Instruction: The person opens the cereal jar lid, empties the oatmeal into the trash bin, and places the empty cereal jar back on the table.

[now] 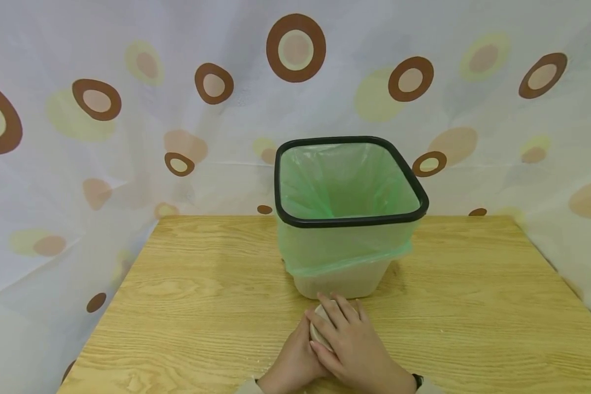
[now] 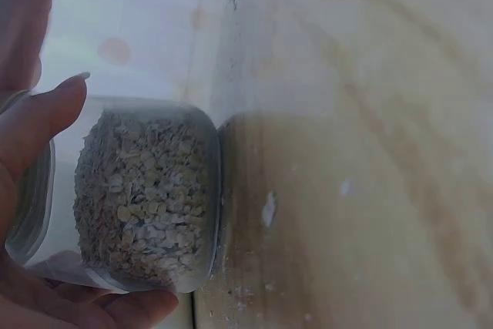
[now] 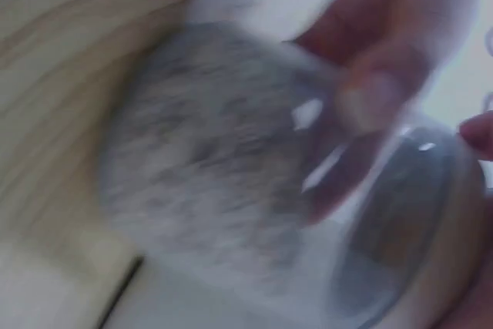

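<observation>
A clear jar (image 2: 146, 190) of oat flakes stands on the table close to the person, with the flakes filling most of its body. On its mouth sits a pale round lid (image 1: 321, 327), partly covered by fingers. My left hand (image 1: 297, 358) grips the jar's side, its thumb (image 2: 50, 117) and fingers around the glass-clear wall near the top. Over the lid lies my right hand (image 1: 354, 342), fingers spread across the top and bent at its edge. In the right wrist view the jar (image 3: 208, 152) is blurred, with a fingertip (image 3: 479, 132) at the lid's rim.
Behind the hands stands a white bin with a black rim (image 1: 349, 221) and a green bag liner (image 1: 345, 262). Small white flecks (image 2: 269, 209) lie on the wooden table (image 1: 202, 295). A white sheet with brown rings (image 1: 246, 126) hangs around the table.
</observation>
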A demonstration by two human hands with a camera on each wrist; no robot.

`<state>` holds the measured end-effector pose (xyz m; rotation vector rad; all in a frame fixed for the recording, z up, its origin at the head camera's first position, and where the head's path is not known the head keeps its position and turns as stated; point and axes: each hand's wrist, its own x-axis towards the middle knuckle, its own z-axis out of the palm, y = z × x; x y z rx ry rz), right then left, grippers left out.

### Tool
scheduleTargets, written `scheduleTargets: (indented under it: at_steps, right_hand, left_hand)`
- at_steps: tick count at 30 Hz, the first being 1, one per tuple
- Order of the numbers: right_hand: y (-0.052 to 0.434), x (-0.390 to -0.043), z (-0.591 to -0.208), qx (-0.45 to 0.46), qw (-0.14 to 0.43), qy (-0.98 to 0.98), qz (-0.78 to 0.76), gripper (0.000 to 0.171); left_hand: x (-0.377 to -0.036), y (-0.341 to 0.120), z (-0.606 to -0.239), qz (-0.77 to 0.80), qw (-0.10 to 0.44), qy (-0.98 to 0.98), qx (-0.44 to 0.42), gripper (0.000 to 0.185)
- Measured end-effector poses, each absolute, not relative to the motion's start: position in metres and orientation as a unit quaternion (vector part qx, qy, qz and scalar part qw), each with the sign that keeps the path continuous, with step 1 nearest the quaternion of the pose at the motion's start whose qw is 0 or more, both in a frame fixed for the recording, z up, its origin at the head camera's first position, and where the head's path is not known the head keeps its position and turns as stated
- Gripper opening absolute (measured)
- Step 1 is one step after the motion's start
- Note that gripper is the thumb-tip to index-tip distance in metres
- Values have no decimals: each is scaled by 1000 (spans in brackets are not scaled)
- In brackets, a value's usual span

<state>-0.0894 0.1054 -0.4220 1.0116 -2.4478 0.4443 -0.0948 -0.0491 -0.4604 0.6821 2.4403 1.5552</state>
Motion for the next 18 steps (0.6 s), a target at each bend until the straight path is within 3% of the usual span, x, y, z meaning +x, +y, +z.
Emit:
scheduleTargets:
  at_steps: [5, 12, 18]
  right_hand:
    - [97, -82, -416, 307, 161, -925, 156, 44]
    - [89, -81, -424, 281, 237, -924, 102, 64]
    - [90, -83, -427, 295, 272, -910, 105, 60]
  left_hand:
    - [-95, -49, -461, 478, 55, 836, 263, 86]
    - [-94, -50, -461, 488, 47, 830, 267, 87]
    - [-95, -52, -459, 473, 48, 838, 268, 87]
